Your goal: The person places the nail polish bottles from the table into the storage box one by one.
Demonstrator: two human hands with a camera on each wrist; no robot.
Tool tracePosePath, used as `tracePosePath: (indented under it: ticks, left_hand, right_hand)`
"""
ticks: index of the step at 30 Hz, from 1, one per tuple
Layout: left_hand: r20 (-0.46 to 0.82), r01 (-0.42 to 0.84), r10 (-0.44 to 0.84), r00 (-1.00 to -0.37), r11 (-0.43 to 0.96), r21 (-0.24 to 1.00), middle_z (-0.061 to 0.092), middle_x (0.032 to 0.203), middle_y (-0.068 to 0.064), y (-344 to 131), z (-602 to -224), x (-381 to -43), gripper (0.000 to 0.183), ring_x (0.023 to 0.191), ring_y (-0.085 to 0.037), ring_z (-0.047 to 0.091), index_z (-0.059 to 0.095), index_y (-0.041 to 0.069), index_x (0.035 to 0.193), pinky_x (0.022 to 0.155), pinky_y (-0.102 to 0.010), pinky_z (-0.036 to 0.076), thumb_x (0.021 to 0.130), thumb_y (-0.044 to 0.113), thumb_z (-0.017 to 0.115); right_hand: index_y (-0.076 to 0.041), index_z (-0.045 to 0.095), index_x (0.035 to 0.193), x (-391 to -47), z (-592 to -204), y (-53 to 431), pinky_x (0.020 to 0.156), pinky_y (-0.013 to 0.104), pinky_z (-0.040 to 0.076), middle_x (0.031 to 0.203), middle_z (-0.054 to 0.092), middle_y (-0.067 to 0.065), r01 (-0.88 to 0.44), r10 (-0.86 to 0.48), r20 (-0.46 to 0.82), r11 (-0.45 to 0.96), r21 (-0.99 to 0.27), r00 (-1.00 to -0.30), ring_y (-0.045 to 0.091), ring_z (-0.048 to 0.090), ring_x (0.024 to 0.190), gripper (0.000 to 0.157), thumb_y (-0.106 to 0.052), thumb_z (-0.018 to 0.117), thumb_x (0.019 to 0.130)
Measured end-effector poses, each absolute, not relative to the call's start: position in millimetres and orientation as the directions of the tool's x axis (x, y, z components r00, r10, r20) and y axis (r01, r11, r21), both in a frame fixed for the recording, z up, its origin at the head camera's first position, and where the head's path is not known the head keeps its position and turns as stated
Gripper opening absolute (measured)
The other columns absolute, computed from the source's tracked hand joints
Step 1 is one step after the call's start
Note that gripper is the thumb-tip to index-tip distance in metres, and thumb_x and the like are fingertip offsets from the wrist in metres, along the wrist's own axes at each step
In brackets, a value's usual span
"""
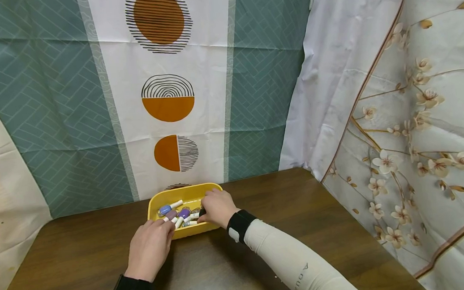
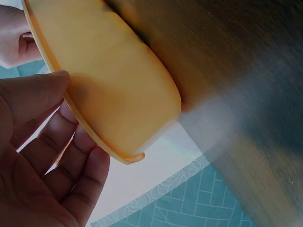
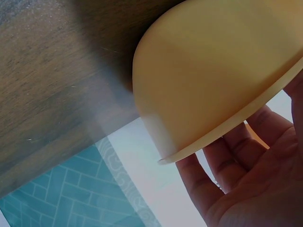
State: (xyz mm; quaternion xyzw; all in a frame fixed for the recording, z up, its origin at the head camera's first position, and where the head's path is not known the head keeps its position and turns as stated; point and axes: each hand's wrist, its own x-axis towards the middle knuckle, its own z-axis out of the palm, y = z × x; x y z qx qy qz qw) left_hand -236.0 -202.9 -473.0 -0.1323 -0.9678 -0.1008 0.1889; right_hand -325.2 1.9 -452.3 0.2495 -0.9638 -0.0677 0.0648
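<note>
A yellow plastic bin point(image 1: 184, 193) stands on the table near the wall, holding several small nail polish bottles with white caps, among them a blue bottle point(image 1: 164, 210) and a purple bottle point(image 1: 184, 212). My left hand point(image 1: 150, 247) grips the bin's near left rim; in the left wrist view the thumb point(image 2: 40, 94) lies outside the wall and the fingers behind the rim. Over the bin's right end, my right hand point(image 1: 219, 207) reaches in and pinches a dark-capped nail polish bottle point(image 1: 202, 212), mostly hidden by the fingers. The right wrist view shows those fingers point(image 3: 227, 163) past the rim.
The brown wooden table point(image 1: 81, 245) extends around the bin. Behind it hangs a teal and white patterned curtain point(image 1: 254, 116). A white flowered curtain point(image 1: 378, 152) borders the right edge, and a pale cloth point(image 1: 1, 201) the left.
</note>
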Motion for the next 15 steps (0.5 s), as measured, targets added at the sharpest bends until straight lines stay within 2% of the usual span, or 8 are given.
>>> tracePosePath:
  ticks: [9, 15]
  left_hand:
    - [0.405, 0.298, 0.219, -0.888, 0.944, 0.144, 0.068, 0.085, -0.001, -202.4, -473.5, -236.9, 0.02, 0.075, -0.021, 0.051, 0.074, 0.015, 0.092, 0.076, -0.04, 0.048, 0.077, 0.022, 0.085]
    - [0.414, 0.305, 0.222, -0.883, 0.941, 0.145, 0.068, 0.086, -0.001, -202.8, -474.2, -236.9, 0.02, 0.075, -0.021, 0.052, 0.074, 0.015, 0.092, 0.078, -0.041, 0.048, 0.077, 0.021, 0.085]
  right_hand:
    - [-0.026, 0.072, 0.083, -325.1, -451.7, 1.0, 0.071, 0.031, 0.042, 0.087, 0.055, -0.007, -0.457, -0.474, 0.093, 0.874, 0.164, -0.875, 0.013, 0.05, 0.086, 0.04, -0.066, 0.07, 0.078]
    - [-0.027, 0.07, 0.078, -325.4, -453.2, 0.3, 0.069, 0.032, 0.042, 0.084, 0.054, -0.008, -0.45, -0.468, 0.1, 0.879, 0.156, -0.878, 0.013, 0.049, 0.084, 0.038, -0.065, 0.072, 0.077]
